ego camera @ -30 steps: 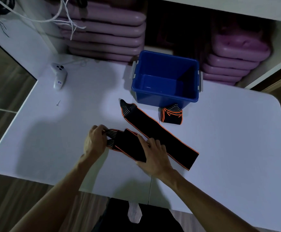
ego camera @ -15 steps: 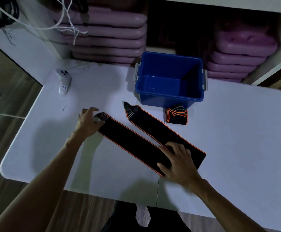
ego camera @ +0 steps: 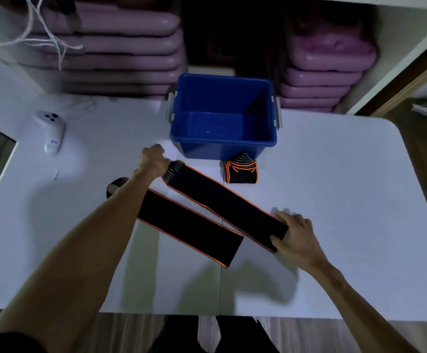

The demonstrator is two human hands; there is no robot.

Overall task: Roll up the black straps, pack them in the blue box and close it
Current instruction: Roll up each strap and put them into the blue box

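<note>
Plainly, from the head view, two black straps lay flat and side by side on the tabletop [ego camera: 334, 174], both running slantwise from far-left to near-right. The farther strap [ego camera: 222, 202] had its striped end up by the left hand [ego camera: 154, 161] and its square end down by the right hand [ego camera: 295, 236]. The left hand's grip was curled at the striped end, though whether it truly pinched the cloth I could not tell (the knuckles hid the fingertips). The right hand's grip was released, fingers straight and resting on the square end. The nearer strap [ego camera: 189, 230] passed under the left forearm, untouched. A third strap, already rolled [ego camera: 241, 171], stood against the front wall of the blue box [ego camera: 222, 146], which sat open with nothing seen inside; no lid was in sight. Since the farther strap's long axis ran from one hand to the other, rolling would likely start at either end and travel along that slant, the box lying just beyond the left hand.
</note>
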